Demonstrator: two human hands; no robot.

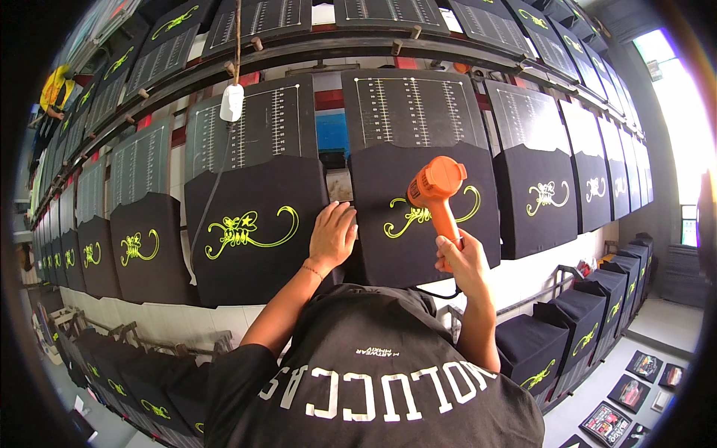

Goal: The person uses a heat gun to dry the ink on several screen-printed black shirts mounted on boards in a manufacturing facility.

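Note:
My right hand (466, 263) grips the handle of an orange heat gun (441, 183), fingers wrapped around it. The gun's head is over a black T-shirt (373, 179) stretched on a flat printing board, hiding part of its neon-yellow scorpion-like print (467, 213). My left hand (333, 235) lies with fingers extended at the gap between this shirt and the neighbouring black T-shirt (213, 190); it holds nothing. That neighbour bears a full neon-yellow print (250, 228). On the right, another black T-shirt (523, 231) carries a paler, whitish-yellow print (547, 196).
Ruled dark boards (411, 112) with shirts run in long rows to both sides. A cord with a white tag (232, 103) hangs in front of the left board. Racks of shirts (530, 347) stand behind me. Far left is a person in yellow (56, 89).

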